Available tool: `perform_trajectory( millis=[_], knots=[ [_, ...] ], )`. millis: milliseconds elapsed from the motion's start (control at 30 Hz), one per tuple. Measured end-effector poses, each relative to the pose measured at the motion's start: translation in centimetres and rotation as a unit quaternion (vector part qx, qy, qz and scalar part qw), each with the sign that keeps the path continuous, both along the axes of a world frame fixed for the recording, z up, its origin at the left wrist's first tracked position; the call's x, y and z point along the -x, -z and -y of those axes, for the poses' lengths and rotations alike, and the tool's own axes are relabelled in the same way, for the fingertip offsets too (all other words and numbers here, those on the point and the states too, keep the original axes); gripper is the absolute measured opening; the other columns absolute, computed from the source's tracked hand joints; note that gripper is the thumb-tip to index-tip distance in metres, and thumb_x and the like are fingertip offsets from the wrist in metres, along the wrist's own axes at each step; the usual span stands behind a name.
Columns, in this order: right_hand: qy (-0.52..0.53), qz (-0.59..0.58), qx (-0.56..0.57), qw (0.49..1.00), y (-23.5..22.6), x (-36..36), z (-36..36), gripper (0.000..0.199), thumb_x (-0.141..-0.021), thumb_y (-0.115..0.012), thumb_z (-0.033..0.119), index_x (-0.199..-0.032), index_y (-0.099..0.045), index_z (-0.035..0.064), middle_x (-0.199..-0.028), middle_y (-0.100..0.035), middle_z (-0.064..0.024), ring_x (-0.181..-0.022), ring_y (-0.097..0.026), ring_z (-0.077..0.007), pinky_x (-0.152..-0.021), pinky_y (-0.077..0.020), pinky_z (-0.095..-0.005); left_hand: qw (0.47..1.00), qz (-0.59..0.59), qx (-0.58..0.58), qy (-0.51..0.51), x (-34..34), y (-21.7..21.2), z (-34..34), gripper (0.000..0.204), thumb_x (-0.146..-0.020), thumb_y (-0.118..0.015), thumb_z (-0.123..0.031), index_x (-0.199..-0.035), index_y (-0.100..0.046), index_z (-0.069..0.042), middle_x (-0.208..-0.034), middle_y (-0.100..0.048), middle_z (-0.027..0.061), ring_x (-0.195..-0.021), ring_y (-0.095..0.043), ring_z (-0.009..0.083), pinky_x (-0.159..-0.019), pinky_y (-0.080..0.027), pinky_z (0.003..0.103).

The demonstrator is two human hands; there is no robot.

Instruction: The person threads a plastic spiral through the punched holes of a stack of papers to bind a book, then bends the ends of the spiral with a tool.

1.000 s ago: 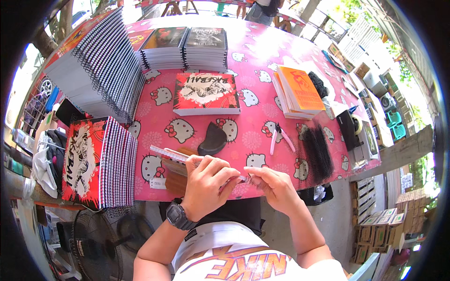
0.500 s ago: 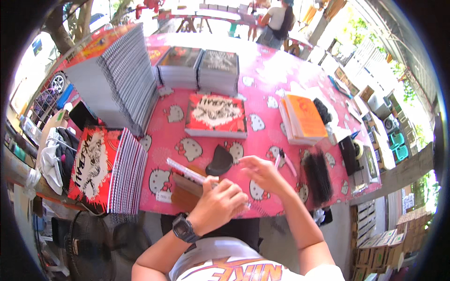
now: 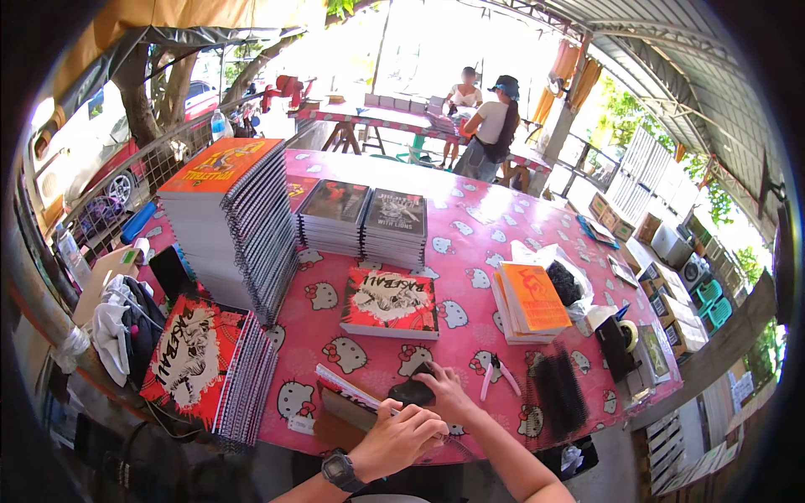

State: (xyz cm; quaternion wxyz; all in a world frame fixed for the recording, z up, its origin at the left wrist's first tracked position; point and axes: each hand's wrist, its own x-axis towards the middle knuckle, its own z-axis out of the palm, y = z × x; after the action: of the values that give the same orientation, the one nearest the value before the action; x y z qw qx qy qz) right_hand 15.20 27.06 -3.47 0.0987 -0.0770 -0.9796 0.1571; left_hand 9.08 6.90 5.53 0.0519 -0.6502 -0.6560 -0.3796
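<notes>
My left hand (image 3: 397, 438), with a watch at its wrist, is closed on a notebook (image 3: 349, 387) with a red and white cover, held tilted at the table's near edge. Beneath the notebook shows a brown block or board (image 3: 337, 431). My right hand (image 3: 448, 394) has its fingers on a black rounded piece (image 3: 409, 391), just beyond the left hand. Pink-handled pliers (image 3: 500, 375) lie open to the right. Beside them is a bundle of black spiral binding coils (image 3: 556, 397).
Stacks of red spiral notebooks (image 3: 194, 359), tall orange-topped notebooks (image 3: 251, 226) and dark-covered books (image 3: 394, 230) stand left and behind. A red-covered stack (image 3: 389, 303) sits mid-table, orange booklets (image 3: 532, 298) and a tape dispenser (image 3: 619, 345) right. Two people work at a far table.
My right hand has moved left and down onto the black rounded piece. My left hand still holds the notebook. The view has tilted up, showing more of the background.
</notes>
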Motion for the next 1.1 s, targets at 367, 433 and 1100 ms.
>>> perform_trajectory(
  millis=[367, 433, 1100],
  knots=[
    [0.105, -0.115, 0.074, 0.985, 0.5, -1.2, 3.3, 0.050, -0.069, -0.070, 0.024, -0.115, -0.052, 0.0154, -0.125, -0.046, -0.0147, -0.112, -0.042, -0.0338, -0.092, -0.0349, -0.0445, 1.000, -0.005, -0.013, 0.005, 0.0, -1.2, 0.5, 0.017, -0.081, -0.063, -0.029, -0.093, -0.056, -0.020, -0.090, -0.059, -0.0083, -0.086, -0.054, 0.0103, -0.077, -0.030, 0.031],
    [0.083, -0.147, 0.123, 0.978, 0.2, -3.2, 3.7, 0.053, -0.069, -0.071, 0.024, -0.117, -0.051, 0.0140, -0.123, -0.048, -0.0147, -0.111, -0.045, -0.0335, -0.092, -0.0364, -0.0439, 1.000, -0.007, -0.013, 0.001, 0.0, -0.7, 0.2, 0.018, -0.080, -0.064, -0.030, -0.094, -0.056, -0.020, -0.089, -0.059, -0.0087, -0.086, -0.054, 0.0101, -0.077, -0.030, 0.032],
    [-0.062, -0.282, 0.851, 0.439, 0.4, -7.5, 4.3, 0.067, -0.086, -0.046, 0.053, -0.134, -0.040, 0.0075, -0.137, -0.041, -0.0153, -0.125, -0.039, -0.0280, -0.097, -0.0368, -0.0386, 0.999, 0.008, 0.022, 0.034, 0.7, -1.1, 0.8, 0.020, -0.077, -0.067, -0.023, -0.096, -0.059, -0.020, -0.084, -0.060, -0.0063, -0.087, -0.055, 0.0112, -0.083, -0.032, 0.031]
  ],
)
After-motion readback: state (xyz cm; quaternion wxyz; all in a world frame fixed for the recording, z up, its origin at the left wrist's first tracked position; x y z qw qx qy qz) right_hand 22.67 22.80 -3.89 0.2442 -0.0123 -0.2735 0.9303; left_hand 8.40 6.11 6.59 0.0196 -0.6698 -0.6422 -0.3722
